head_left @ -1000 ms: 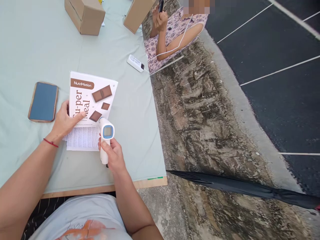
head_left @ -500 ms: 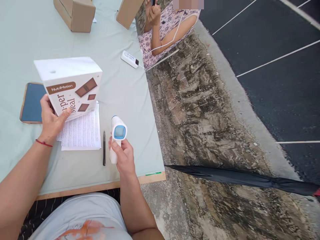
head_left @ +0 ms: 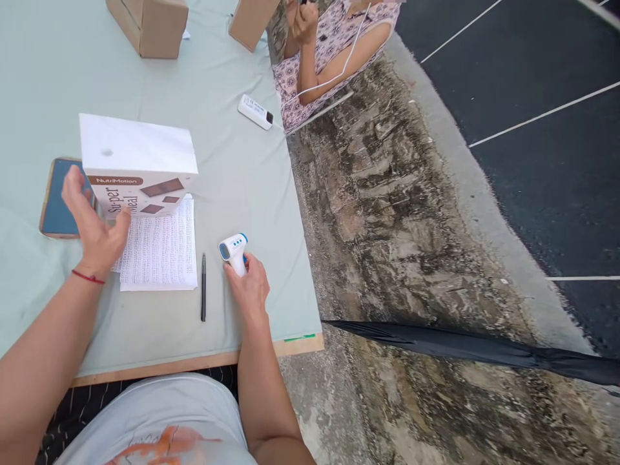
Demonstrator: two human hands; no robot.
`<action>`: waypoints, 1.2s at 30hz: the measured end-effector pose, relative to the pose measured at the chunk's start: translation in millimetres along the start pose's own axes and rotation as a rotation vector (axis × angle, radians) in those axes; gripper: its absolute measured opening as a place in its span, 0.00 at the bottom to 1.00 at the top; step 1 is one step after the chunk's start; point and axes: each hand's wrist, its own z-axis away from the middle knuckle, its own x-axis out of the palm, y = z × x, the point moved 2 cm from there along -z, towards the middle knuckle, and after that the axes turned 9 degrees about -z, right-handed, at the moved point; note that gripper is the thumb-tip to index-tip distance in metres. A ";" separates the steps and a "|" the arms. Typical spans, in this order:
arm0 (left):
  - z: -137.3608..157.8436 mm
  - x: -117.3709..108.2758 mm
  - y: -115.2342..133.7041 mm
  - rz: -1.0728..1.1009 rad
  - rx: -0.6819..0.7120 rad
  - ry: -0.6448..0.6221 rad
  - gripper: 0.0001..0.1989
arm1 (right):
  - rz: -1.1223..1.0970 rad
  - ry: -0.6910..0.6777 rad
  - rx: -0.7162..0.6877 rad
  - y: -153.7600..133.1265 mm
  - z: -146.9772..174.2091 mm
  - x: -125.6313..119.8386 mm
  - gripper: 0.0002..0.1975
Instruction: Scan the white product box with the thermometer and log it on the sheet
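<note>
A white NutriMotion box [head_left: 138,152] with brown chocolate-bar pictures stands over the top part of some printed sheets [head_left: 157,255]. My left hand [head_left: 99,226] is open at its left front corner, fingers spread and lifted away, thumb close to the front face; whether the thumb touches I cannot tell. My right hand [head_left: 249,284] is closed around the handle of a white and blue infrared thermometer [head_left: 233,248], whose head leans over just above the tablecloth. Between the sheets and my right hand lies a black pen [head_left: 203,287].
Behind my left hand a phone [head_left: 61,197] in a wooden-edged case lies flat. Two cardboard boxes [head_left: 162,29] stand at the far side. A white stick-shaped device [head_left: 255,112] with a cable lies by the right edge, near a seated person [head_left: 334,64] in a patterned top.
The box has gone from tilted in my left hand to upright, and the fingers have come off it. My right hand has turned and lowered the thermometer toward the table.
</note>
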 end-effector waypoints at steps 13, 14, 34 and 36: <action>41.9 40.3 25.0 -0.056 0.572 -0.685 0.12 | -0.287 -0.364 -0.089 -38.9 35.6 18.3 0.15; 44.2 42.8 23.3 -0.063 0.588 -0.711 0.13 | -0.340 -0.359 -0.086 -37.4 34.1 18.3 0.15; 47.9 39.3 26.8 -0.251 0.694 -0.810 0.26 | -0.694 -0.353 -0.235 -31.2 44.9 33.3 0.18; 47.5 38.8 27.4 -0.252 0.693 -0.812 0.26 | -0.666 -0.326 -0.196 -31.3 45.6 34.0 0.11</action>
